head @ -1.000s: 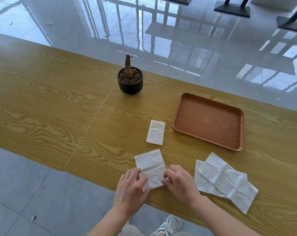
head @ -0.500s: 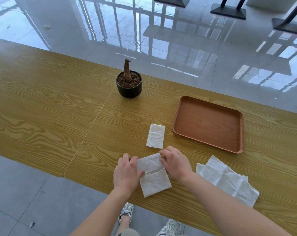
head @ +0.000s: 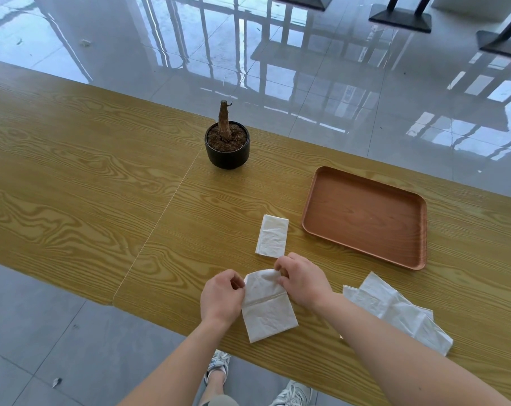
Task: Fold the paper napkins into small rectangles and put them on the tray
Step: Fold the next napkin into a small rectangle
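My left hand (head: 222, 297) and right hand (head: 302, 281) each pinch a far corner of the half-folded napkin (head: 267, 316) near the table's (head: 72, 177) near edge, with its far flap lifted. A folded napkin (head: 272, 235) lies just beyond, left of the brown tray (head: 365, 218). Unfolded napkins (head: 394, 309) lie to my right, near the tray. A black pot (head: 227, 152) stands far left.

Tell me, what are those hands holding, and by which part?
Both hold one napkin by its far edge: the left hand pinches the far left corner, the right hand the far right corner.
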